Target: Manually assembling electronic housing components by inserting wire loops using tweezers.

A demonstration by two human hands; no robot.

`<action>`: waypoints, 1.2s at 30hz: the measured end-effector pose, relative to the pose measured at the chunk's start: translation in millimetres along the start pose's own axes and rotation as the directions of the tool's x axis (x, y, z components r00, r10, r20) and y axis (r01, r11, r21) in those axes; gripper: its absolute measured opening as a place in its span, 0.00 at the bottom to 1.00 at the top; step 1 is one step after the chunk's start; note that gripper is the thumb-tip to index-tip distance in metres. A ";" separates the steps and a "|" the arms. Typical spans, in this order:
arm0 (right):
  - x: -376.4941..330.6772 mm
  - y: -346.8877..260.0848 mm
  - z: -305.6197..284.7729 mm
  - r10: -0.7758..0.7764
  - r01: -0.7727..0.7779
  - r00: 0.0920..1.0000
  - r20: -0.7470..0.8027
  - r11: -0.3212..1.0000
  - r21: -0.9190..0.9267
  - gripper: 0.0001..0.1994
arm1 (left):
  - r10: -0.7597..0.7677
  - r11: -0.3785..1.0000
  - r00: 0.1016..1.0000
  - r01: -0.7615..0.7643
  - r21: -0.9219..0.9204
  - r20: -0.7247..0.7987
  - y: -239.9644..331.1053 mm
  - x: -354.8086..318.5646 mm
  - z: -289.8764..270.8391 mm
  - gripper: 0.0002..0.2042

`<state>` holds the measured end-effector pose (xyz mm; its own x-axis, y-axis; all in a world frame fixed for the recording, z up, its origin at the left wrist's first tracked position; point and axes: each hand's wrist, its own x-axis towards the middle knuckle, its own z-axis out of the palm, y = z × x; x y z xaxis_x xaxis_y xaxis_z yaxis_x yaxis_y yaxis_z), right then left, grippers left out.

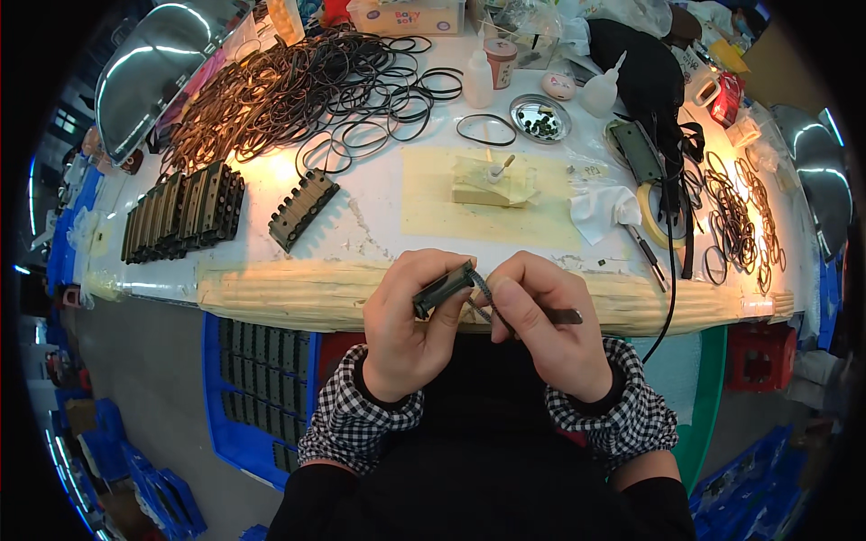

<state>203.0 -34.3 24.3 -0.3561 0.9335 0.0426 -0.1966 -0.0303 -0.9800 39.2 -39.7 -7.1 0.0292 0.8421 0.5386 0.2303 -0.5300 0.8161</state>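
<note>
Small dark-green, hard-looking oblong block (442, 290) over the cream wrapped table edge (271, 287); left hand (397, 338) pinches it between thumb and fingers. Right hand (564, 347) pinches a thin dark strap (483, 287) at its end. I judge block light, stiff: hold long sides. Strap looks pliable.

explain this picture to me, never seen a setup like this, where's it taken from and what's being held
There's no machine here: a person is working bare-handed. The picture comes from a fisheye camera worn on the head, looking down, so straight edges bend. The left hand holds a dark green block; the right hand pinches a dark band next to it. On the white table lie a tangled pile of dark loops, a row of ridged blocks, one separate block and a round metal dish of small green pieces. Below the table's edge, a blue tray holds more dark parts.
</note>
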 end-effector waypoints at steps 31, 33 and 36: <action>2.1 11.1 -0.4 0.019 -0.019 1.000 0.020 1.000 -0.005 0.06 | -0.022 0.971 0.999 0.032 -0.236 0.042 -8.4 -7.4 3.7 0.11; 2.4 10.0 0.7 0.037 -0.037 0.999 0.001 0.998 0.044 0.06 | 0.010 0.984 0.999 -0.002 -0.176 0.043 -9.1 -7.1 2.8 0.12; 2.6 9.3 3.1 0.057 -0.055 0.998 -0.025 0.994 0.095 0.05 | 0.015 0.987 0.999 -0.010 -0.158 0.031 -10.6 -7.7 3.9 0.12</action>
<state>197.4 -33.2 16.0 -0.3435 0.9390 -0.0188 -0.2624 -0.1151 -0.9581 40.4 -40.2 -20.7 0.0628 0.8367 0.5440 0.0733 -0.5475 0.8336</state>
